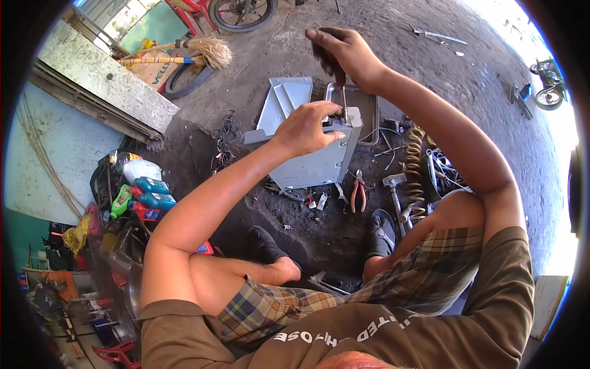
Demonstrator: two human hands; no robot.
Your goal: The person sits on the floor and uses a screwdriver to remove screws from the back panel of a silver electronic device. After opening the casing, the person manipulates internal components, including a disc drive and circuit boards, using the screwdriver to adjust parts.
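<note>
A grey metal case (pixel 310 169), box-shaped, stands on the dark ground between my feet. My left hand (pixel 310 128) grips its top edge near the right corner, with the thumb on the front face and the fingers over the top. Above that corner, my right hand (pixel 345 54) is closed around the handle of a screwdriver (pixel 344 99). The shaft points straight down, and its tip is at the case's top corner beside my left fingertips. Whatever the tip touches is too small to make out. Behind the case lies a light grey metal panel (pixel 289 98).
A metal tray (pixel 373 126) lies behind the case. Red-handled pliers (pixel 358 194), a hammer (pixel 395 187), a coil spring (pixel 414 147) and cables (pixel 444 169) lie to the right. Several bottles (pixel 152 201) stand left. A straw broom (pixel 212 52) and a motorcycle wheel (pixel 243 12) are farther off.
</note>
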